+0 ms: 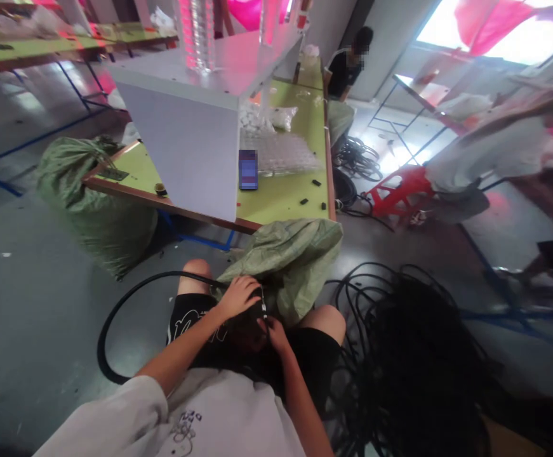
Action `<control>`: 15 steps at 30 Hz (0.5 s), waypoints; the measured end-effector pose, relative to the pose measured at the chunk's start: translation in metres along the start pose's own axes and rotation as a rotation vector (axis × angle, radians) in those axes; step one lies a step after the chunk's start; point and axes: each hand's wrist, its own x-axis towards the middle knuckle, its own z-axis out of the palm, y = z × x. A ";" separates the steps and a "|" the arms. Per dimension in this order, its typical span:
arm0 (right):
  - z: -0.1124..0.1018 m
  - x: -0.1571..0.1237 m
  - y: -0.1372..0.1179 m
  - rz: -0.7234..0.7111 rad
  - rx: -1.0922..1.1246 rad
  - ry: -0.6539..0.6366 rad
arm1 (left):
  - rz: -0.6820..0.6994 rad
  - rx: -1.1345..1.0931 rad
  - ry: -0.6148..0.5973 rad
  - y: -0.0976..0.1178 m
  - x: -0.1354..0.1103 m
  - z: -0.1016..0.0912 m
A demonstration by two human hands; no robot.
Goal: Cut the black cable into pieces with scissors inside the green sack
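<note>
I sit with my knees apart, black shorts and a white shirt in view. My left hand [239,296] is closed over the end of a black cable [128,298] that loops out to the left across the floor. My right hand [274,334] pinches the same cable end just below, near a small pale connector [263,311]. Both hands sit at the mouth of a green woven sack [295,254] between my knees.
A large pile of black cables [414,355] lies on the floor at my right. Ahead stands a green-topped table [286,197] with a white box, a phone and small black parts. Another green sack [95,203] stands left. A person sits at the far end; a red stool [400,193] is right.
</note>
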 end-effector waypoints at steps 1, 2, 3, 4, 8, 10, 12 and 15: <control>0.000 0.001 0.004 -0.012 -0.016 -0.007 | -0.059 0.083 -0.049 -0.026 -0.010 0.018; 0.001 0.003 0.008 -0.022 -0.034 -0.011 | -0.106 0.149 -0.113 -0.047 -0.020 0.034; 0.001 0.004 0.011 -0.031 -0.056 -0.009 | -0.138 0.196 -0.172 -0.063 -0.029 0.048; 0.002 0.006 0.014 -0.037 -0.078 0.001 | -0.169 0.228 -0.201 -0.075 -0.037 0.059; 0.006 0.013 0.019 -0.051 -0.149 0.075 | -0.255 0.270 -0.120 -0.083 -0.046 0.079; 0.008 0.015 0.020 -0.061 -0.163 0.063 | -0.272 0.277 -0.096 -0.080 -0.045 0.083; 0.011 0.016 0.021 -0.073 -0.165 0.035 | -0.270 0.284 -0.104 -0.079 -0.044 0.085; 0.015 0.015 0.024 -0.049 -0.169 0.025 | -0.256 0.262 -0.087 -0.079 -0.045 0.086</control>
